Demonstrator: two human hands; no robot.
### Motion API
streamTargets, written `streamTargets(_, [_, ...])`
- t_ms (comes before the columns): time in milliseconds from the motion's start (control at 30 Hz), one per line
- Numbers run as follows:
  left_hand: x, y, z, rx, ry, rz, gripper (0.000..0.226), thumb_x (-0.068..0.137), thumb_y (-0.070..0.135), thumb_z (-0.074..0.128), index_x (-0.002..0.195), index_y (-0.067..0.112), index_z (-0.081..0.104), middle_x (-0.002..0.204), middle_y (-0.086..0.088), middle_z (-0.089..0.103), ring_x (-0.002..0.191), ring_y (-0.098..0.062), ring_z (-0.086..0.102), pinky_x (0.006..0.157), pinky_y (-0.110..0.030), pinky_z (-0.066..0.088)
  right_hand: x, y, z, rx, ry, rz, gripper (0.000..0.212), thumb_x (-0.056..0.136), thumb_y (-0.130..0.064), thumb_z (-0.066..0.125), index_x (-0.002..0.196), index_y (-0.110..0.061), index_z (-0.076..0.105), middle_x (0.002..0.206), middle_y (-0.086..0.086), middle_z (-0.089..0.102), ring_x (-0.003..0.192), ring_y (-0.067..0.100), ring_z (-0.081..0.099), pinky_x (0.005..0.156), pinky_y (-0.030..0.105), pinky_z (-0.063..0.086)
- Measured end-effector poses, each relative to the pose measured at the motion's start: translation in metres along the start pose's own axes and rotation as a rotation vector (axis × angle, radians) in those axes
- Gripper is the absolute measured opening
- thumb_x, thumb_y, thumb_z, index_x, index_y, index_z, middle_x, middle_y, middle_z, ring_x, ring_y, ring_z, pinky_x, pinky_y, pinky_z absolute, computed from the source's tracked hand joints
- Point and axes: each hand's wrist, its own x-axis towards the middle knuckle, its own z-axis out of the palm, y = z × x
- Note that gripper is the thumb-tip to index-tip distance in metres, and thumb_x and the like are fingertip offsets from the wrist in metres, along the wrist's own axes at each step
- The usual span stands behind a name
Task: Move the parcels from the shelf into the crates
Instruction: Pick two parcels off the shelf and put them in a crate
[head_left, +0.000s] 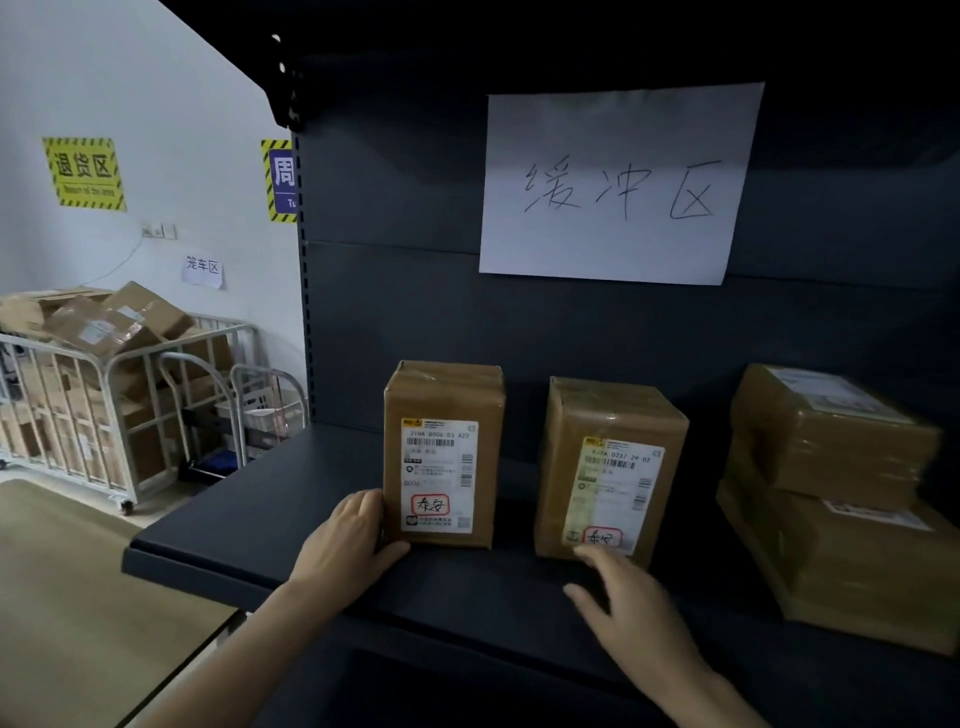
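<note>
Parcel pickup in progress at a dark shelf (249, 525). The left hand (345, 540) grasps the first parcel (444, 452), which stands upright, with fingers against its outer side and thumb across the lower front corner. The right hand (623, 608) is released, fingers spread, at the foot of the second parcel (613, 467); blur hides whether the fingertips touch it. Outward of the right hand lies a stack of two parcels (831, 493). A handwritten paper sign (618, 182) hangs above both hands, and a roll cage (104, 415) of cardboard boxes stands well outside the left hand.

Both boxes look tall, narrow and slick with tape, so they are likely to tip or slip. The right hand probably needs to wrap round the second parcel's outer side before any lift. Each box is best drawn forward upright, then raised.
</note>
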Motion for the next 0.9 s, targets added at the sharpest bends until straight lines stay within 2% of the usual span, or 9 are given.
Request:
streamTargets(100, [0.005, -0.001, -0.001, -0.046, -0.011, -0.003, 0.062, 0.083, 0.046, 0.06, 0.134, 0.022, 0.032, 0.138, 0.003, 0.043, 0.131, -0.014, 0.038, 0.095, -0.03, 0.046, -0.003, 0.025, -0.023, -0.144, 0.126, 0.095, 0.04, 0.093, -0.04, 0.048, 0.13, -0.025, 0.044, 0.13, -0.009, 0.05, 0.119, 0.005, 0.047, 0.089, 0.015, 0.038])
streamTargets(200, [0.011, -0.002, -0.002, -0.124, -0.036, -0.021, 0.078, 0.077, 0.043, 0.069, 0.139, 0.027, 0.025, 0.135, 0.003, 0.046, 0.127, -0.016, 0.043, 0.094, -0.034, 0.048, 0.007, 0.046, -0.032, -0.168, 0.152, 0.207, 0.049, 0.09, -0.041, 0.054, 0.133, -0.02, 0.042, 0.134, -0.004, 0.047, 0.122, 0.01, 0.045, 0.092, 0.02, 0.04])
streamTargets(300, [0.019, -0.002, -0.003, -0.229, -0.067, -0.003, 0.089, 0.07, 0.038, 0.076, 0.14, 0.03, 0.022, 0.134, 0.007, 0.05, 0.124, -0.015, 0.047, 0.098, -0.036, 0.047, 0.024, 0.06, -0.032, -0.024, 0.123, 0.272, 0.069, 0.082, -0.037, 0.067, 0.139, -0.014, 0.034, 0.141, 0.003, 0.042, 0.128, 0.015, 0.042, 0.1, 0.027, 0.039])
streamTargets(367, [0.022, 0.001, -0.005, -0.266, -0.084, 0.014, 0.089, 0.069, 0.033, 0.077, 0.139, 0.028, 0.023, 0.133, 0.008, 0.051, 0.124, -0.014, 0.048, 0.1, -0.035, 0.045, 0.036, 0.064, -0.032, 0.105, 0.102, 0.288, 0.084, 0.076, -0.031, 0.074, 0.144, -0.013, 0.027, 0.145, 0.006, 0.038, 0.131, 0.018, 0.04, 0.105, 0.031, 0.036])
streamTargets(567, [0.026, 0.012, -0.003, -0.306, -0.128, 0.01, 0.09, 0.074, 0.026, 0.074, 0.143, 0.027, 0.015, 0.134, 0.007, 0.052, 0.124, -0.014, 0.049, 0.102, -0.031, 0.042, 0.065, 0.067, -0.036, 0.497, -0.021, 0.328, 0.097, 0.071, -0.014, 0.079, 0.147, -0.023, 0.018, 0.142, 0.002, 0.043, 0.132, 0.019, 0.039, 0.108, 0.036, 0.031])
streamTargets(667, [0.027, 0.018, 0.0, -0.304, -0.131, 0.035, 0.09, 0.077, 0.024, 0.072, 0.144, 0.026, 0.012, 0.135, 0.006, 0.05, 0.124, -0.014, 0.049, 0.102, -0.031, 0.042, 0.07, 0.067, -0.029, 0.507, -0.004, 0.324, 0.09, 0.07, -0.013, 0.079, 0.143, -0.024, 0.027, 0.136, 0.0, 0.05, 0.128, 0.018, 0.044, 0.107, 0.038, 0.036])
streamTargets(800, [0.03, 0.021, 0.003, -0.308, -0.134, 0.019, 0.089, 0.077, 0.023, 0.072, 0.144, 0.025, 0.013, 0.136, 0.004, 0.05, 0.123, -0.017, 0.05, 0.101, -0.032, 0.043, 0.077, 0.065, -0.02, 0.468, 0.031, 0.32, 0.069, 0.072, -0.015, 0.077, 0.132, -0.019, 0.042, 0.13, 0.0, 0.053, 0.123, 0.017, 0.048, 0.095, 0.027, 0.037])
streamTargets(900, [0.032, 0.025, 0.003, -0.311, -0.146, 0.004, 0.086, 0.078, 0.023, 0.071, 0.143, 0.025, 0.015, 0.135, 0.004, 0.05, 0.122, -0.017, 0.051, 0.1, -0.031, 0.044, 0.083, 0.063, -0.016, 0.484, 0.034, 0.332, 0.061, 0.076, -0.015, 0.075, 0.128, -0.017, 0.043, 0.128, 0.001, 0.054, 0.119, 0.017, 0.049, 0.09, 0.024, 0.036])
